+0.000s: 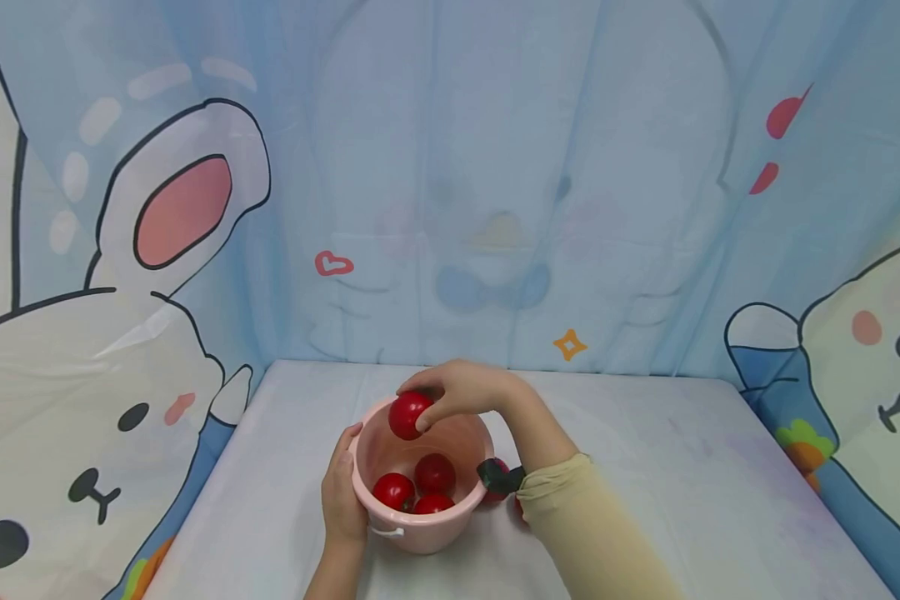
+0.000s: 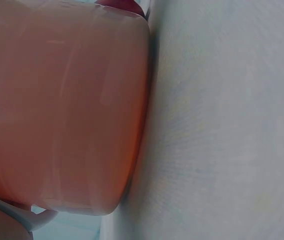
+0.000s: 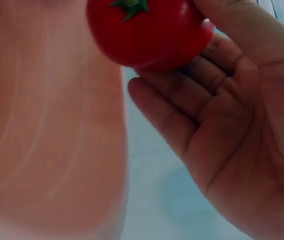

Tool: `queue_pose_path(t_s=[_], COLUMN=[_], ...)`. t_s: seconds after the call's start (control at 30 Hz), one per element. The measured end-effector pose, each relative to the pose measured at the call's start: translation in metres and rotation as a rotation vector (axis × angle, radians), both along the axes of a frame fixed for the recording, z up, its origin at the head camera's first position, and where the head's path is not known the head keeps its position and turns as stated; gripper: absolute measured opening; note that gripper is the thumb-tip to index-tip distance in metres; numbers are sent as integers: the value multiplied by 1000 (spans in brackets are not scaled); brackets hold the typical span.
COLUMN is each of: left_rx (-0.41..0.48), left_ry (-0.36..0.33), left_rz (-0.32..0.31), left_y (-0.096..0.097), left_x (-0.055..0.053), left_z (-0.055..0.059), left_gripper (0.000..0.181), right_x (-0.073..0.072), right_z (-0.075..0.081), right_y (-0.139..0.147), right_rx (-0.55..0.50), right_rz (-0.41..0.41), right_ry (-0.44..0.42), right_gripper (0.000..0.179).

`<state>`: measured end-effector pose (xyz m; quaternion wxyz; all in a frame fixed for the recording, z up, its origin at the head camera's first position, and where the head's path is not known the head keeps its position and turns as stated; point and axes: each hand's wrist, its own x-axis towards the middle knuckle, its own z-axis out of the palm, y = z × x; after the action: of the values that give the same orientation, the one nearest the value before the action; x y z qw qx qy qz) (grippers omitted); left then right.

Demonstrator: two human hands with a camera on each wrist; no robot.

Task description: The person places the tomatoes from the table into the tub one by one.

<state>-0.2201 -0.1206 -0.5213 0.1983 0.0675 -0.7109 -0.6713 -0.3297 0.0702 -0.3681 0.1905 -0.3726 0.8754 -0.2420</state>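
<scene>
My right hand (image 1: 461, 390) pinches a red tomato (image 1: 408, 415) between thumb and fingers, just above the mouth of a pink bucket (image 1: 468, 521). In the right wrist view, the held tomato (image 3: 149, 35) shows its green star-shaped top and overlaps the bucket wall (image 3: 57, 125). My left hand (image 1: 342, 496) holds the bucket by its left side, thumb up near the rim. Inside, at the bottom, lie three tomatoes (image 1: 435, 473). Seen from the left wrist, the bucket (image 2: 67, 110) stands upright on the table, its pale handle (image 2: 39, 218) at the lower left.
Right of the bucket, another tomato (image 1: 501, 479) and a further red thing (image 1: 520, 510) sit on the white-covered table (image 1: 690, 483), partly hidden by my right forearm and its black strap (image 1: 501, 477). A blue cartoon-printed curtain (image 1: 495, 167) stands behind and at both sides.
</scene>
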Motion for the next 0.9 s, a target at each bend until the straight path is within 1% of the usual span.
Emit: queue_pose_path(t_s=[0.13,0.4,0.47,0.6,0.7,0.9], left_rx=[4,18,16,8,1,7], left_ry=[6,-1,3,5,6,11], left_rz=[-5,-13,-16,-18,-12,-10], left_y=[-1,-1,-1,-1,-1,-2], left_x=[0,-2,-1,0,0,0], left_z=[0,-3,-3,-1,-1,-1], left_gripper=[43,42,42,41,41,41], right_x=[-1,-3,-4,-2,0,0], right_z=[-3,-9,-12,-15,-16,-23], right_y=[-11,-23,-24,-27,-30,-35], right_rx=[52,127,145,190,228,266], right_rz=[34,61,58,22,4,33], right_ry=[-20,-52,-89,-168,-177,-197], right_gripper=[47,46,46,48,49,49])
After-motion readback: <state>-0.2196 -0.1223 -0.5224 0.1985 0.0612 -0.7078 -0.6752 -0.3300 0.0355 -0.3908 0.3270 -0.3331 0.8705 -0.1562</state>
